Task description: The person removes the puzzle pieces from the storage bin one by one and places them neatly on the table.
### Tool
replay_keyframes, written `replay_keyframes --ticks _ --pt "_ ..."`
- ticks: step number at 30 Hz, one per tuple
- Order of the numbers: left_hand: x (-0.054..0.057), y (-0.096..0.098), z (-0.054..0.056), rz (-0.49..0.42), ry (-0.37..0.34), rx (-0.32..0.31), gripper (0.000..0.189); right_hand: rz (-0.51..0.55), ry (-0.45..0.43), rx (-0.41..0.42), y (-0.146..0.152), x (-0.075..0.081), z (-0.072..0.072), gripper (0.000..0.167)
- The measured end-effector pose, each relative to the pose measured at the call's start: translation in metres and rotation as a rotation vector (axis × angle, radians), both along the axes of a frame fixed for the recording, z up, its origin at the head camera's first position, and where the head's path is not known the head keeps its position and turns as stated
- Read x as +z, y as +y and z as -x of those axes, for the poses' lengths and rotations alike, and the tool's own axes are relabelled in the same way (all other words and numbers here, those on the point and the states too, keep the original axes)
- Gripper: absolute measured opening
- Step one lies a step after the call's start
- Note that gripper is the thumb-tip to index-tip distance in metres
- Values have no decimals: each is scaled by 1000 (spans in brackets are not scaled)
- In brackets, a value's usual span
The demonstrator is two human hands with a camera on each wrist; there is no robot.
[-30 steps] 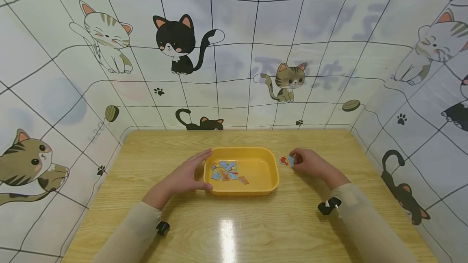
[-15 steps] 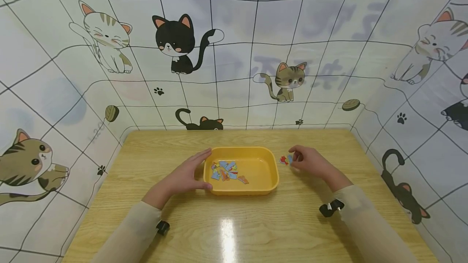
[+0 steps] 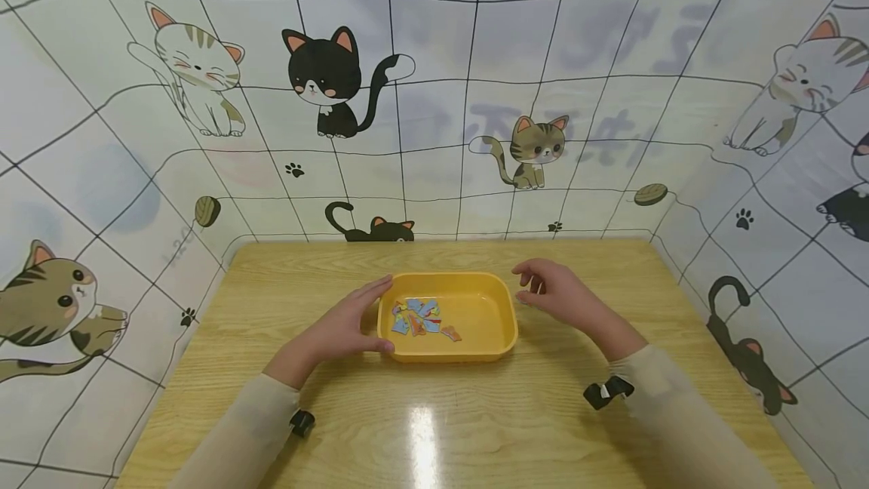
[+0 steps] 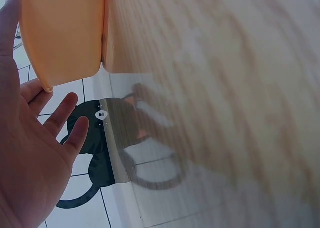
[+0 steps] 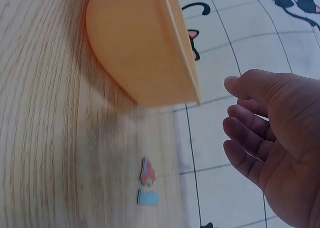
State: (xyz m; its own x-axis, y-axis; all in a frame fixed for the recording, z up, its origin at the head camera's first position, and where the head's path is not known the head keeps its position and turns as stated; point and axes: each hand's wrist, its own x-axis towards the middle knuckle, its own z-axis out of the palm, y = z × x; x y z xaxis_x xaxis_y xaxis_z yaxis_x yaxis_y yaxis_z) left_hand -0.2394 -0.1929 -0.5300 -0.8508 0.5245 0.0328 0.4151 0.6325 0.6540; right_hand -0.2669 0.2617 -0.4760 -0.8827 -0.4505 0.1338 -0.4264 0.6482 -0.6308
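A yellow plastic tray (image 3: 478, 323) sits on the table, with several small flat puzzle pieces (image 3: 416, 315) in blue, orange and yellow lying in its left half. My left hand (image 3: 345, 324) holds the tray's left end, thumb at the near corner and fingertips at the far rim; its outer fingers (image 4: 75, 133) stand free. Just off the tray's right end hovers my right hand (image 3: 560, 294), fingers loosely bent around nothing. Below it, in the right wrist view, a red-and-green piece (image 5: 147, 174) and a light blue piece (image 5: 148, 197) lie side by side on the table; the head view hides them behind the hand.
The wooden table (image 3: 434, 406) reaches back to a wall covering (image 3: 434, 119) printed with cats and grid lines, which also runs along both sides. A black camera strap (image 3: 607, 392) sits on the right wrist, another (image 3: 302, 422) on the left.
My right hand has let go of the light blue piece, lifted, and moved left toward the tray, its fingers loosening. The left hand and the tray have stayed in place.
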Motion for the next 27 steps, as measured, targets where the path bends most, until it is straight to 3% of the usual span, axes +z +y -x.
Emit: replay_keyframes --ticks 9,16,27 --pt "0 0 0 -5 -11 3 125 -46 -2 130 -36 8 -11 40" --pt "0 1 0 -8 -10 2 124 -111 18 207 -59 4 -12 40" --pt "0 1 0 -12 -12 2 124 -197 -103 279 -90 -3 -12 57"
